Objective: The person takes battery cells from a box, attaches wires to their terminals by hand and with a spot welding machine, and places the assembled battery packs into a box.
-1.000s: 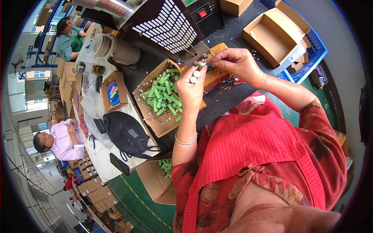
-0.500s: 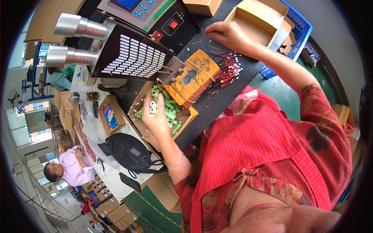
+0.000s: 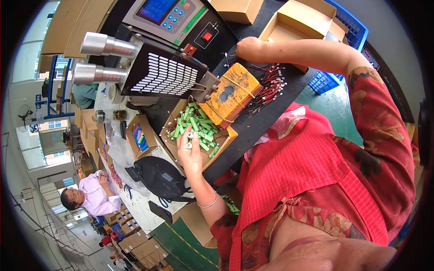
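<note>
My left hand (image 3: 191,158) is raised over the near side of an open cardboard box (image 3: 219,145), its fingers closed around two battery cells (image 3: 190,135), whose white ring ends face up. Many green battery cells (image 3: 194,123), some with wires, lie heaped in that box. Beside it, an orange-yellow block (image 3: 230,92) with a dark worn patch and bands around it sits below the metal electrode holder of a spot welder (image 3: 166,74). My right hand (image 3: 249,49) is curled near the welder's front at the far side; its fingertips, and anything in them, are hidden.
Red and black wire leads with white connectors (image 3: 272,86) lie right of the block. Farther back stand an open cardboard box (image 3: 294,22) and a blue crate (image 3: 326,80). At left are a black mesh bag (image 3: 158,177), a phone (image 3: 160,211) and a seated person (image 3: 97,192).
The view has shifted. My right hand has turned and curled inward by the welder, its fingers now hidden. My left hand has drawn back toward me, still with the two battery cells.
</note>
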Available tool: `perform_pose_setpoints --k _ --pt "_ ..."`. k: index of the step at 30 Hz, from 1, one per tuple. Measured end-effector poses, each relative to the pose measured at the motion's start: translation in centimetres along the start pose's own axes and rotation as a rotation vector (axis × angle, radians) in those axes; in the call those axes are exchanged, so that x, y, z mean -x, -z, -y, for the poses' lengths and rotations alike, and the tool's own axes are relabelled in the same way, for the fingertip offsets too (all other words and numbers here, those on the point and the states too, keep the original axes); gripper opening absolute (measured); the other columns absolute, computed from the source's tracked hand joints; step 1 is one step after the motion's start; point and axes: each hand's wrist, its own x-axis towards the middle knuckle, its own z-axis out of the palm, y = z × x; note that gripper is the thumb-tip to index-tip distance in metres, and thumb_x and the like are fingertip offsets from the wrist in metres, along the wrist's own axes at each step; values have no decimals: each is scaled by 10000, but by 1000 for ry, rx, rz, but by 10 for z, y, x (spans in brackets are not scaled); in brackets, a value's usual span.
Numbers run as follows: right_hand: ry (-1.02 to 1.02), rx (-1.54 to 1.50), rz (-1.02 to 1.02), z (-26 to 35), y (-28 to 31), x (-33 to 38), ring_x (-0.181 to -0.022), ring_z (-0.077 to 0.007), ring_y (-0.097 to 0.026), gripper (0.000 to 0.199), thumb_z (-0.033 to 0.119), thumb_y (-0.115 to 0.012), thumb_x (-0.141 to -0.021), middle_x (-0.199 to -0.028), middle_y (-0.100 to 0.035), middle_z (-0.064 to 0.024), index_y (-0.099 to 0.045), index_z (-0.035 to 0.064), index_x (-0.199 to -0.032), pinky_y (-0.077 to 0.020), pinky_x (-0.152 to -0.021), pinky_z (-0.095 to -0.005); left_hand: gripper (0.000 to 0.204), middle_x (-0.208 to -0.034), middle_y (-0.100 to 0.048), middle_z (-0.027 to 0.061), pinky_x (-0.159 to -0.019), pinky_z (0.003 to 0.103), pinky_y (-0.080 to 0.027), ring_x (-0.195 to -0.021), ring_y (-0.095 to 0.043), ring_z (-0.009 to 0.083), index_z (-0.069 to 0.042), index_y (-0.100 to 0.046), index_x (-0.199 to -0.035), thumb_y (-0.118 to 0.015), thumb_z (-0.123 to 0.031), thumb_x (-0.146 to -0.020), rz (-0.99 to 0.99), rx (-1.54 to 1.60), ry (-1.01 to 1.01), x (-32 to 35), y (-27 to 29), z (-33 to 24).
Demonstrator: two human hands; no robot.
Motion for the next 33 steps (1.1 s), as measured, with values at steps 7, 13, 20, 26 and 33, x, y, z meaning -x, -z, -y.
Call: perform_pose_setpoints --k 7,13,20,26,33 --pt "-279 -1707 -262 11 22 55 -708 -115 -617 71 80 -599 -797 -745 -614 -46 -577 12 -794 -504 -640 -220 336 -934 -620 111 -693 217 -487 -761 -586 109 78 -508 -1122 -593 -39 -819 -10 661 6 -7 -50 -37" --pt "-306 -2039 -258 59 53 72 -750 -118 -607 120 103 -631 -799 -803 -622 -67 -585 6 -853 -498 -709 -218 189 -825 -629 74 -676 232 -462 -735 -579 110 25 -627 -940 -650 -67 -776 -55 428 -212 -28 -82 -44" --pt "-334 -2175 -136 87 59 59 -715 -92 -566 89 82 -626 -800 -812 -603 -56 -567 22 -829 -465 -673 -190 184 -760 -618 118 -590 292 -459 -645 -606 213 -2 -608 -898 -663 -72 -738 -111 208 -411 -36 -85 -54" --pt "-365 -2082 -100 93 57 53 -678 -69 -511 80 92 -634 -796 -765 -566 -4 -568 50 -814 -444 -647 -193 171 -758 -614 125 -578 306 -461 -652 -614 246 -4 -606 -877 -665 -70 -730 -130 200 -451 -37 -87 -50" --pt "-388 -2060 -134 93 57 53 -661 -66 -513 82 90 -635 -794 -736 -562 0 -566 46 -796 -442 -633 -192 185 -768 -611 129 -584 324 -462 -669 -609 278 -14 -606 -893 -660 -57 -722 -121 183 -478 -38 -87 -52"
